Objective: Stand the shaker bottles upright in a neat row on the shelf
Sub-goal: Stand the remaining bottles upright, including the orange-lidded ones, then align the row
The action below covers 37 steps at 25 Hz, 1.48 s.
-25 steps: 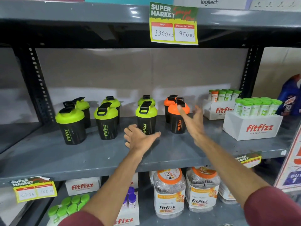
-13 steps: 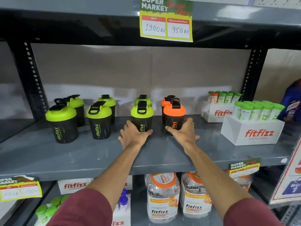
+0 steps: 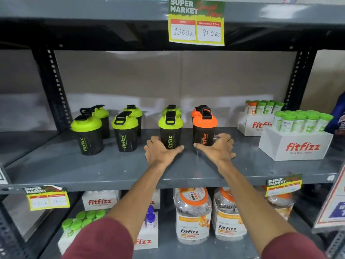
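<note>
Several black fitfizz shaker bottles stand upright in two rows on the grey shelf [image 3: 93,171]. The front row has three green-lidded ones [image 3: 86,135] [image 3: 125,133] [image 3: 170,128] and an orange-lidded one [image 3: 205,126]; more stand behind them, among them a second orange-lidded one [image 3: 199,110]. My left hand [image 3: 160,152] cups the base of the third green-lidded shaker, thumb across its front. My right hand [image 3: 218,148] cups the base of the front orange-lidded shaker, fingers on its right side.
Two white fitfizz boxes of green-capped tubes [image 3: 295,144] [image 3: 255,122] stand at the shelf's right end. A price card [image 3: 196,21] hangs from the shelf above. Jars [image 3: 193,215] and boxes fill the shelf below. Black uprights [image 3: 54,90] frame the bay.
My right hand dropped from beside the orange lid to the shaker's base. My left hand closed around the green-lidded shaker's base. Both have held there over the last half second.
</note>
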### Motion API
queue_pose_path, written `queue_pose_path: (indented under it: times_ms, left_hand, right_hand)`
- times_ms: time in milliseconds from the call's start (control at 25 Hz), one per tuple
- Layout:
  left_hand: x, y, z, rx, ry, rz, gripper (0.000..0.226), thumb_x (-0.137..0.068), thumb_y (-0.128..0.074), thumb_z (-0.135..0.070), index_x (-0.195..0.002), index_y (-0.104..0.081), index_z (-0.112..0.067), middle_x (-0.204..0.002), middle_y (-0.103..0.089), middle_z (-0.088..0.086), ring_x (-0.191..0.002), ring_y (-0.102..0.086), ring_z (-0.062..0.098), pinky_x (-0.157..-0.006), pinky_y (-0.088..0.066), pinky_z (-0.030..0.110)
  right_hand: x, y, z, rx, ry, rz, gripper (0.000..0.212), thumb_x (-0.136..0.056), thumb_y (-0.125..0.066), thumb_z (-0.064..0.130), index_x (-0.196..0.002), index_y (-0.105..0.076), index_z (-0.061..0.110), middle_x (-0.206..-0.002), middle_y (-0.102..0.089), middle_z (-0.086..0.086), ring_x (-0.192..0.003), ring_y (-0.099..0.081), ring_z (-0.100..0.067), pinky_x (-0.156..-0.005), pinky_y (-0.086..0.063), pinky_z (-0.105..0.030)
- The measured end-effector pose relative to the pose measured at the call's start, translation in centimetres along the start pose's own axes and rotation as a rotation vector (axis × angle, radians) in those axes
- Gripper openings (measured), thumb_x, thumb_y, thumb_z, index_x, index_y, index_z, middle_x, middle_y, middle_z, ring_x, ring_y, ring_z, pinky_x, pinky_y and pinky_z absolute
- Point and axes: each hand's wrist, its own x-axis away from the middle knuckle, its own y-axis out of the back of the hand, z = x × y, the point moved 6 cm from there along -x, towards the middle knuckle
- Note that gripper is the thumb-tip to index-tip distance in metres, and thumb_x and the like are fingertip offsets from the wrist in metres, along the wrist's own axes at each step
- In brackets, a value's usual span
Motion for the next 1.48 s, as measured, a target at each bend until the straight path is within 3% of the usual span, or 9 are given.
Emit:
queue_pose_path:
  times_ms: [160,280,360,480,600,760,1000,1280,1480]
  left_hand:
    - [1.7,3.1,2.0,0.256,-0.121,0.004,0.035,-0.078,-0.087,-0.037,-0.101,-0.061,-0.031,-0.097,-0.058,-0.002,-0.105,-0.05,0.02,-0.094,-0.045,0.035]
    - [1.1,7.2,3.7,0.315,-0.146,-0.071,0.022,-0.082,-0.084,-0.02,-0.092,-0.066,-0.028,-0.092,-0.06,0.004,-0.099,-0.059,0.028,-0.09,-0.049,0.039]
    - [0.1,10.4,5.3,0.27,-0.165,-0.169,0.018,-0.082,-0.083,-0.014,-0.092,-0.07,-0.02,-0.089,-0.059,0.003,-0.096,-0.058,0.028,-0.095,-0.048,0.049]
    - [-1.8,15.4,9.1,0.174,-0.05,-0.351,0.031,-0.077,-0.087,-0.022,-0.1,-0.066,-0.016,-0.104,-0.052,0.007,-0.11,-0.049,0.034,-0.098,-0.044,0.048]
    - [-3.7,19.5,12.6,0.144,0.215,-0.52,0.079,-0.061,-0.097,-0.035,-0.12,-0.049,-0.011,-0.131,-0.041,0.02,-0.125,-0.037,0.041,-0.104,-0.034,0.052]
    - [-7.4,21.2,15.0,0.087,0.226,-0.336,0.116,-0.053,-0.101,-0.041,-0.143,-0.034,-0.009,-0.149,-0.037,0.016,-0.139,-0.033,0.036,-0.111,-0.032,0.055]
    - [-9.7,20.0,15.9,0.034,0.148,-0.237,0.062,-0.06,-0.093,-0.048,-0.108,-0.068,-0.018,-0.118,-0.069,0.009,-0.12,-0.058,0.035,-0.097,-0.037,0.046]
    - [-9.9,20.0,16.4,0.015,0.154,-0.248,0.076,-0.065,-0.092,-0.046,-0.121,-0.059,-0.007,-0.134,-0.055,0.015,-0.13,-0.043,0.039,-0.105,-0.037,0.053]
    - [-9.4,20.3,15.8,0.012,0.165,-0.215,0.077,-0.066,-0.092,-0.045,-0.123,-0.058,-0.006,-0.136,-0.054,0.016,-0.132,-0.042,0.039,-0.107,-0.036,0.052]
  right_hand:
    - [5.1,-0.9,4.1,-0.242,0.32,0.032,0.064,-0.071,-0.086,0.042,-0.11,-0.042,0.017,-0.112,-0.045,-0.002,-0.1,-0.053,-0.019,-0.091,-0.047,-0.042]
    - [10.4,-4.1,8.5,-0.314,0.564,0.165,0.046,-0.077,-0.083,0.032,-0.105,-0.049,0.019,-0.097,-0.047,0.002,-0.082,-0.047,-0.006,-0.073,-0.043,-0.017]
    - [12.3,-7.2,10.7,-0.341,0.567,0.246,0.047,-0.077,-0.083,0.031,-0.109,-0.052,0.02,-0.097,-0.049,0.001,-0.078,-0.047,-0.006,-0.07,-0.043,-0.015]
    - [13.3,-12.4,12.9,-0.467,0.288,0.379,0.063,-0.072,-0.086,0.039,-0.118,-0.045,0.026,-0.113,-0.054,-0.004,-0.091,-0.056,-0.012,-0.077,-0.048,-0.019]
    - [13.1,-16.1,14.5,-0.442,0.089,0.323,0.088,-0.061,-0.09,0.047,-0.128,-0.037,0.025,-0.132,-0.046,-0.005,-0.12,-0.051,-0.023,-0.104,-0.044,-0.042]
    - [11.7,-18.4,16.0,-0.199,0.046,0.182,0.111,-0.046,-0.091,0.062,-0.13,-0.032,0.019,-0.14,-0.042,-0.01,-0.132,-0.041,-0.033,-0.109,-0.035,-0.047]
    - [10.4,-20.6,15.8,-0.051,0.091,0.165,0.108,-0.055,-0.082,0.069,-0.135,-0.032,0.016,-0.145,-0.048,-0.01,-0.136,-0.044,-0.035,-0.101,-0.034,-0.053]
    - [10.8,-20.5,16.2,-0.027,0.134,0.151,0.082,-0.06,-0.079,0.07,-0.108,-0.029,0.025,-0.135,-0.052,-0.005,-0.13,-0.05,-0.033,-0.094,-0.032,-0.05]
    - [11.3,-20.0,16.3,0.013,0.122,0.151,0.097,-0.057,-0.081,0.07,-0.124,-0.036,0.016,-0.136,-0.052,-0.008,-0.131,-0.049,-0.032,-0.101,-0.035,-0.05]
